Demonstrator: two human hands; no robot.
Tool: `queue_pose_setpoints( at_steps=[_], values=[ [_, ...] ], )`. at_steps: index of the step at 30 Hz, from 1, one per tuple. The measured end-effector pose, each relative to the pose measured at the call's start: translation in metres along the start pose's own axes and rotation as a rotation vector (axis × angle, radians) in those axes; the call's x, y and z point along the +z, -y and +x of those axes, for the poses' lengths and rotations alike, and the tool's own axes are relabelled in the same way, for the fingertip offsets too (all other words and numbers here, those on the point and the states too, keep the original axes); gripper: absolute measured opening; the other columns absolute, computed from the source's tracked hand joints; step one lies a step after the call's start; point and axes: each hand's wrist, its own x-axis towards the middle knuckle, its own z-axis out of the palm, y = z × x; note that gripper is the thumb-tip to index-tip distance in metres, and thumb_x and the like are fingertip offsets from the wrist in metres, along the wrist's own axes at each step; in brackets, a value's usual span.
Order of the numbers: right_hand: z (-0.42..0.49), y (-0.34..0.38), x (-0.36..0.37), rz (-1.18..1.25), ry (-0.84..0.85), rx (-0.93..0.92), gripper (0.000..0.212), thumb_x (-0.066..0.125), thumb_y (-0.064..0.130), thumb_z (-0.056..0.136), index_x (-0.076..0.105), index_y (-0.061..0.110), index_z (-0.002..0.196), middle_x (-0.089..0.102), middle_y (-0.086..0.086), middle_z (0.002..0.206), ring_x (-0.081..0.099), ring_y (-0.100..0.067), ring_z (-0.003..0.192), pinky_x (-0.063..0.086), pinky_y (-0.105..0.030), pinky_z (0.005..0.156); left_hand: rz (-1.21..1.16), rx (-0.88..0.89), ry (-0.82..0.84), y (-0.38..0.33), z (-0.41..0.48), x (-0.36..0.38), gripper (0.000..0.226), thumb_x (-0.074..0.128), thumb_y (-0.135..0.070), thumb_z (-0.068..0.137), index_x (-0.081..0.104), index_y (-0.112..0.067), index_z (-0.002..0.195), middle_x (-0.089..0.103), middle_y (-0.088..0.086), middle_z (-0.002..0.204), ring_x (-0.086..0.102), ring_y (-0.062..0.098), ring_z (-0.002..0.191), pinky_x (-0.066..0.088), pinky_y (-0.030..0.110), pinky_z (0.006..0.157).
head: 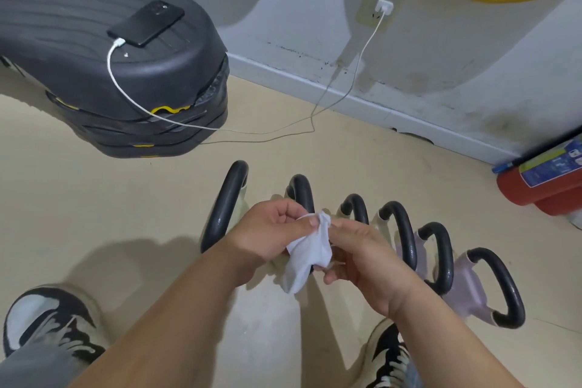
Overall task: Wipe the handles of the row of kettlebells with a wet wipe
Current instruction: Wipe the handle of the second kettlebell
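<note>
A row of several kettlebells with black handles stands on the beige floor, from the leftmost handle to the rightmost handle on a pale lilac body. Both my hands are above the row's left part. A white wet wipe hangs crumpled between them. My left hand pinches its top edge with thumb and forefinger. My right hand grips its right side. The wipe is not touching any handle that I can see, and my hands hide the second handle's lower part.
A stack of black step platforms sits at the left with a phone on top, its white cable running across the floor to a wall socket. A red fire extinguisher lies at the right. My shoes flank the row.
</note>
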Motion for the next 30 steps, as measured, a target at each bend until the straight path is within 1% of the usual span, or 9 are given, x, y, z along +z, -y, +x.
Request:
queue_pose_setpoints(
  at_steps=[7, 11, 15, 18, 21, 23, 25, 27, 30],
  values=[
    [0.005, 0.004, 0.001, 0.03, -0.182, -0.109, 0.017, 0.068, 0.02, 0.092, 0.062, 0.009, 0.081, 0.068, -0.011, 0.087, 0.06, -0.026, 0.074, 0.042, -0.034, 0.064, -0.021, 0.019, -0.058, -0.002, 0.005, -0.005, 0.021, 0.074, -0.025, 0.091, 0.066, -0.026, 0.072, 0.068, -0.002, 0.076, 0.06, 0.014, 0.071, 0.051, 0.031, 0.074],
    [0.004, 0.007, 0.002, 0.146, -0.177, -0.099, 0.028, 0.058, 0.025, 0.075, 0.054, 0.0, 0.087, 0.066, -0.021, 0.104, 0.057, -0.029, 0.091, 0.04, -0.042, 0.084, -0.188, 0.0, -0.056, -0.005, 0.005, -0.009, 0.024, 0.069, -0.005, 0.09, 0.065, -0.017, 0.069, 0.065, -0.002, 0.072, 0.063, 0.013, 0.075, 0.053, 0.029, 0.078],
    [0.005, 0.008, 0.005, 0.254, -0.122, -0.037, 0.061, 0.062, 0.036, 0.08, 0.047, -0.017, 0.108, 0.047, -0.017, 0.101, 0.045, -0.032, 0.094, 0.03, -0.046, 0.082, -0.161, 0.059, -0.057, -0.009, 0.003, -0.005, 0.013, 0.074, -0.023, 0.078, 0.064, -0.017, 0.072, 0.062, 0.006, 0.072, 0.057, 0.019, 0.069, 0.046, 0.031, 0.072],
    [0.008, 0.012, 0.0, 0.322, -0.194, -0.022, 0.037, 0.067, 0.035, 0.09, 0.057, 0.003, 0.105, 0.058, -0.017, 0.103, 0.059, -0.032, 0.097, 0.038, -0.047, 0.084, -0.116, 0.087, -0.13, -0.007, 0.007, -0.007, 0.015, 0.076, -0.031, 0.078, 0.066, -0.02, 0.078, 0.068, 0.008, 0.081, 0.061, 0.02, 0.075, 0.046, 0.034, 0.073],
    [0.012, 0.015, -0.01, 0.165, -0.188, 0.003, 0.05, 0.07, 0.043, 0.092, 0.061, -0.001, 0.114, 0.072, -0.024, 0.112, 0.068, -0.036, 0.097, 0.046, -0.045, 0.081, -0.063, 0.037, -0.162, 0.003, 0.013, -0.014, 0.015, 0.075, -0.029, 0.089, 0.067, -0.024, 0.077, 0.069, 0.002, 0.083, 0.062, 0.02, 0.079, 0.05, 0.038, 0.075],
    [0.012, 0.018, -0.011, 0.05, -0.147, 0.067, 0.034, 0.067, 0.032, 0.096, 0.072, 0.005, 0.115, 0.077, -0.016, 0.106, 0.074, -0.03, 0.09, 0.054, -0.035, 0.071, -0.01, -0.028, -0.193, 0.012, 0.019, -0.015, 0.016, 0.073, -0.032, 0.09, 0.066, -0.025, 0.078, 0.068, 0.0, 0.083, 0.062, 0.019, 0.079, 0.05, 0.036, 0.073],
    [0.016, 0.019, -0.01, -0.034, -0.201, 0.12, 0.017, 0.063, 0.019, 0.092, 0.073, 0.008, 0.102, 0.071, -0.012, 0.088, 0.066, -0.028, 0.074, 0.049, -0.031, 0.059, 0.082, -0.086, -0.29, 0.023, 0.027, -0.014, 0.015, 0.071, -0.034, 0.09, 0.065, -0.024, 0.081, 0.069, -0.001, 0.086, 0.062, 0.02, 0.081, 0.048, 0.033, 0.071],
    [0.023, 0.021, -0.007, -0.094, -0.269, 0.126, 0.013, 0.059, 0.02, 0.088, 0.07, 0.013, 0.093, 0.066, -0.007, 0.08, 0.059, -0.027, 0.071, 0.042, -0.034, 0.063, 0.16, -0.134, -0.401, 0.026, 0.035, -0.01, 0.014, 0.067, -0.037, 0.092, 0.063, -0.025, 0.087, 0.069, -0.002, 0.094, 0.064, 0.02, 0.087, 0.05, 0.032, 0.072],
    [0.043, 0.034, 0.0, -0.163, -0.344, 0.056, 0.018, 0.055, 0.02, 0.091, 0.07, 0.017, 0.1, 0.072, 0.001, 0.084, 0.067, -0.023, 0.08, 0.049, -0.032, 0.068, 0.229, -0.091, -0.461, 0.017, 0.049, -0.005, 0.011, 0.06, -0.041, 0.096, 0.06, -0.03, 0.094, 0.066, -0.005, 0.097, 0.062, 0.015, 0.089, 0.049, 0.029, 0.069]
  ],
)
